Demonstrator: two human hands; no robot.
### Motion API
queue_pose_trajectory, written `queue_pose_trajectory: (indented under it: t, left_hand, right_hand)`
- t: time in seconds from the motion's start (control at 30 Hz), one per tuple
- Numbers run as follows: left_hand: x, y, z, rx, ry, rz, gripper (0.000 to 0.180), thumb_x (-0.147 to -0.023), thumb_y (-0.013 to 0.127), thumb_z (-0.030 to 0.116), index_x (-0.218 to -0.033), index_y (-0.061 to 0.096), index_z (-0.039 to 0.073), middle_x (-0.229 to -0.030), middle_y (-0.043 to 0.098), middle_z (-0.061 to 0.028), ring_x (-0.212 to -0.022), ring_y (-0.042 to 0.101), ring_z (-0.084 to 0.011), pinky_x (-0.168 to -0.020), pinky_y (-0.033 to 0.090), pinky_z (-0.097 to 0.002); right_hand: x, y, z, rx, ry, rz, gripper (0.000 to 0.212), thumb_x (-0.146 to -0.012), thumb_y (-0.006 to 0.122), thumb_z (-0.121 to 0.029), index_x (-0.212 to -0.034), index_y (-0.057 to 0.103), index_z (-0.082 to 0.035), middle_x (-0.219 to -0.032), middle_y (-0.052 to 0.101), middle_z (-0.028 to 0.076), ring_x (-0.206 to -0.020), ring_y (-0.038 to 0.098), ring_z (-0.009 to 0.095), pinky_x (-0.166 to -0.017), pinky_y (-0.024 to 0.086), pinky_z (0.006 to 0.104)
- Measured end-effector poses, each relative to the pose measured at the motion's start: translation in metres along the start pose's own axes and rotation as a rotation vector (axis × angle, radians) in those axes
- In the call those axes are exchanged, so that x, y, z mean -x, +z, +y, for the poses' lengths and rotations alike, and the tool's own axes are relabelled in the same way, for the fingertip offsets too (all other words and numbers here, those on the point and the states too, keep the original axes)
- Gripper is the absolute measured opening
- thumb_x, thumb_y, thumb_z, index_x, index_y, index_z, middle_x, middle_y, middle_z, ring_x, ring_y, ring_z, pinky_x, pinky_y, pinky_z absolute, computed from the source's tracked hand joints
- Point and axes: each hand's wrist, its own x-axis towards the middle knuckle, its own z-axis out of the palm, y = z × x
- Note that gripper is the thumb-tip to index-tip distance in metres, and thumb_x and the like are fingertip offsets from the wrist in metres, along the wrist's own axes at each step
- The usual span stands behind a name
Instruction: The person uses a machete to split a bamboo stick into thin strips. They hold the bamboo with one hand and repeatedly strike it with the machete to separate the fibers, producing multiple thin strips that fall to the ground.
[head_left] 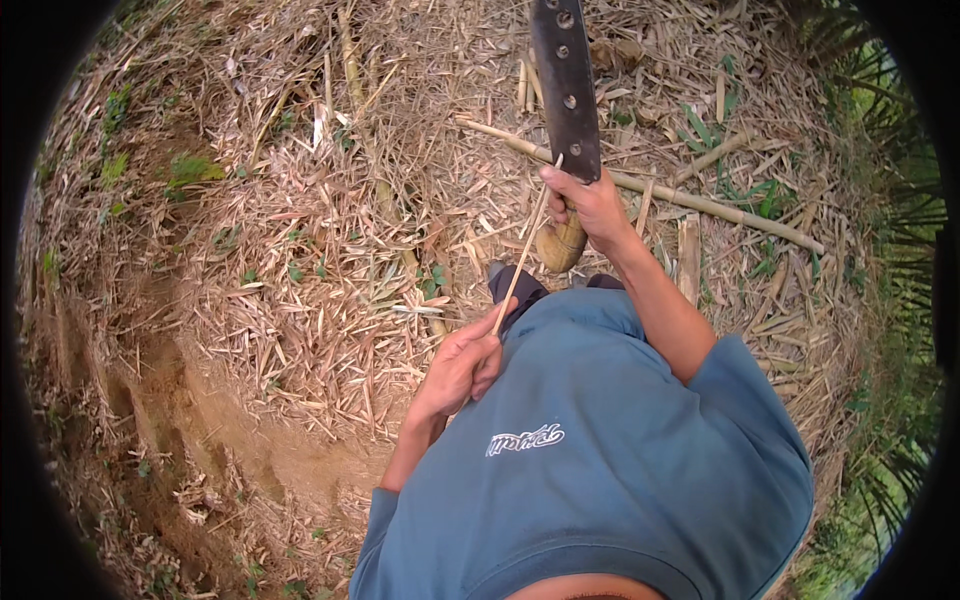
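On a slope littered with dry bamboo leaves | right hand (598, 205) grips a broad knife (566, 85) upright | left hand (462, 365) pinches a thin bamboo sliver (523, 255) against the blade | shaving underway; next stroke likely needs steady draw.

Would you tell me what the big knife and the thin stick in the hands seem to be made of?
Knife blade: dark, dull metal with round holes, probably steel. Its curved handle in the right hand: tan and smooth, likely wood or horn. Thin stick held by the left hand: pale, straight sliver, probably split bamboo.
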Motion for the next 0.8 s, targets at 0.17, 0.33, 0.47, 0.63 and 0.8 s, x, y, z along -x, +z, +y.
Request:
queue_pose_trajectory:
  t: [0.17, 0.33, 0.47, 0.63, 0.8]
  left_hand:
    - [-0.019, 0.009, 0.001, 0.062, 0.025, 0.056, 0.049, -0.103, 0.039, 0.012, -0.152, 0.039, 0.007, -0.055, 0.032, 0.0045, -0.042, 0.029, -0.0058, -0.038, 0.029, -0.0216]
    - [-0.033, -0.004, 0.008, 0.371, 0.035, 0.002, 0.048, -0.103, 0.036, 0.013, -0.151, 0.040, 0.008, -0.056, 0.027, 0.0053, -0.039, 0.023, -0.0049, -0.033, 0.024, -0.0221]
    - [-0.037, -0.006, 0.012, 0.512, 0.040, 0.080, 0.044, -0.103, 0.040, 0.019, -0.144, 0.044, 0.002, -0.055, 0.027, 0.0052, -0.036, 0.025, -0.0053, -0.030, 0.022, -0.0212]
    - [-0.035, -0.017, -0.003, 0.505, -0.037, 0.231, 0.028, -0.105, 0.037, 0.020, -0.125, 0.054, 0.010, -0.054, 0.026, 0.0061, -0.036, 0.024, -0.0051, -0.030, 0.022, -0.0207]
    - [-0.015, -0.010, 0.007, 0.415, 0.008, 0.137, 0.041, -0.105, 0.036, 0.016, -0.144, 0.045, 0.008, -0.055, 0.026, 0.0058, -0.037, 0.024, -0.0053, -0.031, 0.022, -0.0211]
  right_hand:
    - [-0.001, 0.000, 0.002, 0.057, -0.004, -0.008, 0.034, -0.091, 0.073, -0.033, -0.075, 0.059, -0.007, -0.061, 0.054, -0.001, -0.054, 0.051, 0.009, -0.050, 0.043, 0.0287]
    - [0.012, -0.007, 0.009, 0.741, -0.049, 0.129, 0.042, -0.082, 0.076, -0.039, -0.064, 0.059, -0.005, -0.052, 0.055, 0.006, -0.049, 0.057, 0.021, -0.051, 0.047, 0.0370]
    - [0.043, 0.005, 0.018, 1.099, -0.291, -0.009, 0.017, -0.068, 0.070, -0.019, -0.070, 0.064, -0.004, -0.060, 0.063, 0.013, -0.059, 0.066, 0.033, -0.057, 0.052, 0.0425]
    - [0.048, 0.008, 0.025, 1.226, -0.570, -0.183, 0.016, -0.062, 0.069, -0.016, -0.073, 0.063, -0.006, -0.067, 0.065, 0.012, -0.063, 0.067, 0.033, -0.060, 0.053, 0.0425]
    - [0.041, 0.004, 0.030, 1.239, -0.405, -0.135, 0.014, -0.065, 0.067, -0.017, -0.072, 0.062, -0.006, -0.068, 0.066, 0.013, -0.065, 0.067, 0.033, -0.060, 0.053, 0.0425]
